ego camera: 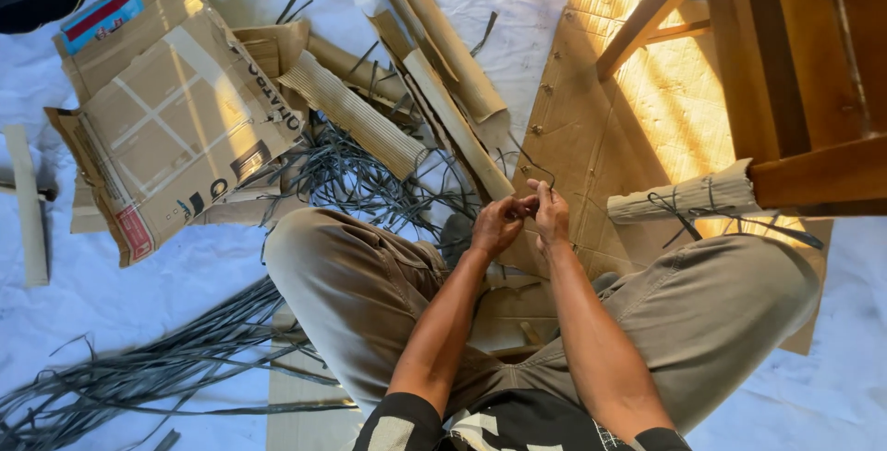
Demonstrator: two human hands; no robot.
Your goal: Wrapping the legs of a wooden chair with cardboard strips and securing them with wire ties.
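Knees in khaki trousers (370, 275), bent outward, person seated on the floor; 2 bare forearms reaching forward between them.

Left hand (496, 225): fingers curled and pressed together, pinching a thin dark strip (539, 170) at the fingertips. Right hand (552, 213): fingers likewise closed, pinching the same strip, knuckles touching those of the left hand. Strip rises in a small loop just above both hands.

Flat sheet of corrugated cardboard (610, 127): lies on the floor under and beyond the hands, sunlit, with several small studs along its left edge.

Rolled cardboard bundle (684, 198): just right of the hands, bound with dark strip, resting on the sheet against a wooden chair leg (822, 174).

Loose dark strips (370, 178): tangled heap left of the hands; a second long sheaf (157, 368) spreads along the floor at lower left.

Corrugated cardboard rolls (443, 72): several, stacked at angles beyond the tangle.

Flattened cardboard box (176, 118): far left, printed, taped.

White floor cloth (92, 294): beneath everything.
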